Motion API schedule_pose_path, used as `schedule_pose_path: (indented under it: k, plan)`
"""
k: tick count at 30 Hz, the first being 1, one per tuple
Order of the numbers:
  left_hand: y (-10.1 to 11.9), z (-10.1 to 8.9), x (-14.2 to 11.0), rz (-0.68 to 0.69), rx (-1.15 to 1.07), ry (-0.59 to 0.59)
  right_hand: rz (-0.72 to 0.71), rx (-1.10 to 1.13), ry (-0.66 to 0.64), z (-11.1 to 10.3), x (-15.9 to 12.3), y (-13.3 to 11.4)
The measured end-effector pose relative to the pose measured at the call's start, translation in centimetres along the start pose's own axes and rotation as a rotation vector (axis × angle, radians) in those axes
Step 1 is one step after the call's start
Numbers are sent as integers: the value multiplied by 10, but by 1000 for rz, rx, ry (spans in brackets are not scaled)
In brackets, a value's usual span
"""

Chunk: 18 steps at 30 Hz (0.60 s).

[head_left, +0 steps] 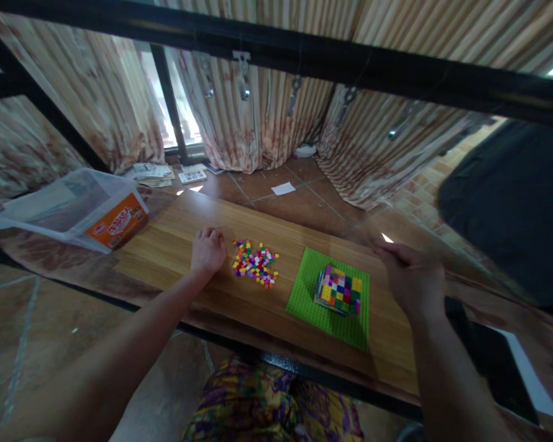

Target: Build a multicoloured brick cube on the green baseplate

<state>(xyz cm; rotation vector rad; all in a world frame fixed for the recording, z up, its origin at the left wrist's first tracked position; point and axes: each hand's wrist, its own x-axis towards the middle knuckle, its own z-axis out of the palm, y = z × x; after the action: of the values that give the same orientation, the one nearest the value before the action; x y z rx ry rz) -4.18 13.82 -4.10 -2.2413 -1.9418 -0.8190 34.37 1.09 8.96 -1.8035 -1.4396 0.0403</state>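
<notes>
My left hand (209, 250) rests on the wooden board (166, 245) with its fingers curled in. What it holds, if anything, is hidden. Just to its right lies a loose pile of small colourful toy bricks (255, 264). A green baseplate (304, 301) carries a low block built of many-coloured bricks (338, 290). Beyond the baseplate's right side, my right hand (412, 279) hovers over the board's right end. It is smeared by motion, so its fingers and any contents do not show clearly.
A clear plastic tub (78, 209) with an orange label stands at the left end. Dark flat objects (502, 368) and a white sheet lie at the right. A black bar (276, 52) with hanging metal clips crosses above. A dark seat or bag-like shape (511, 209) is at the far right.
</notes>
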Motion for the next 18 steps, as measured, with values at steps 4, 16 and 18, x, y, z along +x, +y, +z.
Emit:
schedule_pose_path:
  k: [4,16,18]
  plan:
    - [2,-2,-1,-15,-7,-15,-77,74,-73,23,-7,-44]
    - [5,-2,-3,-38,-14,-34,-147,-186,-457,164,-39,-66]
    - [5,-2,-3,-42,-9,-37,-140,-189,-465,171,-38,-63]
